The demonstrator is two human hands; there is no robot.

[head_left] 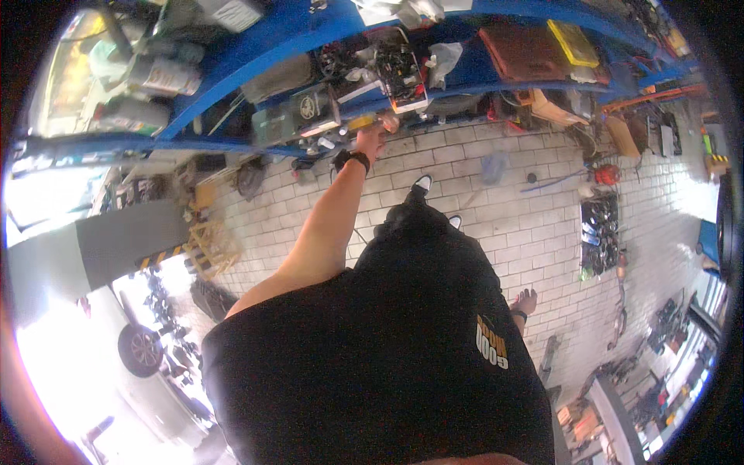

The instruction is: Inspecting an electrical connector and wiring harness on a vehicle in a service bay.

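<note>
My left arm stretches forward to the blue shelving, a dark watch on its wrist. My left hand (371,140) is at the lower shelf's edge, its fingers looking closed. Against them is a small yellow thing (361,122) with a coppery, rounded end; its kind is too blurred to make out. Beside the hand on the shelf lie small white pieces and a dark box (314,108). My right hand (528,301) hangs low by my side, a dark band at its wrist. Its fingers are slightly apart and hold nothing visible.
Blue shelving (256,58) curves across the front, loaded with bottles, a parts tray (399,70), a red case (523,54) and a yellow case (573,43). On the tiled floor stand a wooden crate (213,248) and a dark bin of parts (599,232). A car wheel (141,349) shows at left.
</note>
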